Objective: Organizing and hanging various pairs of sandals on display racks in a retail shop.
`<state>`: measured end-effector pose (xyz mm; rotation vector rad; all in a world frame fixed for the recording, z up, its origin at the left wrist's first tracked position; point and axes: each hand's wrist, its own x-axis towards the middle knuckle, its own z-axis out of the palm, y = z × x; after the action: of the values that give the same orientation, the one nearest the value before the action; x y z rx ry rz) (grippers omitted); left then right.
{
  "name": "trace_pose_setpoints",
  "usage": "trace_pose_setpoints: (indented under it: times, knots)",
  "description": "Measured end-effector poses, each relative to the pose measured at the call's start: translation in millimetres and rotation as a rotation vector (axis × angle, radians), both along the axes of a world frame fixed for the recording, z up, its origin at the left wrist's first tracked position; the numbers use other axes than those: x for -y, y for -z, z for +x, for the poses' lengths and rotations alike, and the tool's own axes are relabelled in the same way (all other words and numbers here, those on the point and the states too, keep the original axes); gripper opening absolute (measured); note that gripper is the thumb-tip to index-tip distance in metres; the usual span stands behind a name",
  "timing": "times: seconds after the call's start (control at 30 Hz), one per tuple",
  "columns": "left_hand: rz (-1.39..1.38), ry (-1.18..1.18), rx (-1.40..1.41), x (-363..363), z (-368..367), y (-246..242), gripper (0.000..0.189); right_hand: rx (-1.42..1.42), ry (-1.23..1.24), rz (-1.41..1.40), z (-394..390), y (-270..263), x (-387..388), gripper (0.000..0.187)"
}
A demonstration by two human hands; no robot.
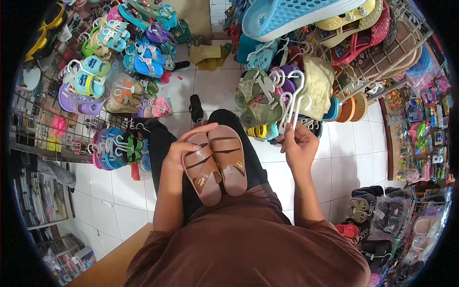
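My left hand [179, 150] grips a pair of brown strapped sandals [229, 158] over my lap, thumb on a strap and fingers behind the sole. The two sandals lie side by side, soles down, and bear gold writing. Between my right thumb and fingers are several white plastic shoe hangers [294, 104], hooks pointing up. This right hand [299, 141] is out to the right, apart from the sandals. Just beyond the hangers hang olive-green slide sandals [260, 97] and a pale yellow crumpled item [317, 88].
Wire racks [36, 132] of colourful children's sandals stand on the left. A large blue perforated clog [283, 18] juts in at upper right. One black flip-flop [195, 107] lies on the white tiled floor [211, 84]. Packaged footwear [391, 215] fills the lower right; a wooden surface [111, 262] is at lower left.
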<state>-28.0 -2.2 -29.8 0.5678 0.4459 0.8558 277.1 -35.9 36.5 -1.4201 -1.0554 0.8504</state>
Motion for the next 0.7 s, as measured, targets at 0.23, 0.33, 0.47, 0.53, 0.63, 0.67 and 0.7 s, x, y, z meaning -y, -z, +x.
trace_pose_setpoints:
  times: [0.23, 0.33, 0.47, 0.53, 0.63, 0.67, 0.7]
  knots:
    - [-0.031, 0.007, -0.031, -1, 3, -2, 0.088, 0.075, -0.035, -0.077, -3, -11, -17, 0.02]
    - [-0.013, 0.022, -0.025, -4, 4, -2, 0.09, 0.042, -0.064, -0.186, -2, -14, -19, 0.021]
    - [-0.035, 0.035, -0.012, -5, 3, 2, 0.091, 0.072, -0.098, -0.185, 0, -4, -17, 0.022]
    - [-0.033, 0.038, -0.008, -4, 3, 2, 0.091, -0.016, -0.093, -0.215, -3, -4, -15, 0.023]
    - [-0.044, 0.043, -0.017, -3, 2, 1, 0.09, -0.043, -0.116, -0.228, -4, 5, -13, 0.021]
    - [-0.048, 0.043, -0.002, -4, 1, 3, 0.09, -0.042, -0.115, -0.231, -5, 4, -12, 0.021]
    - [-0.051, 0.044, 0.012, -4, 1, 4, 0.089, -0.042, -0.113, -0.231, -4, 8, -11, 0.021]
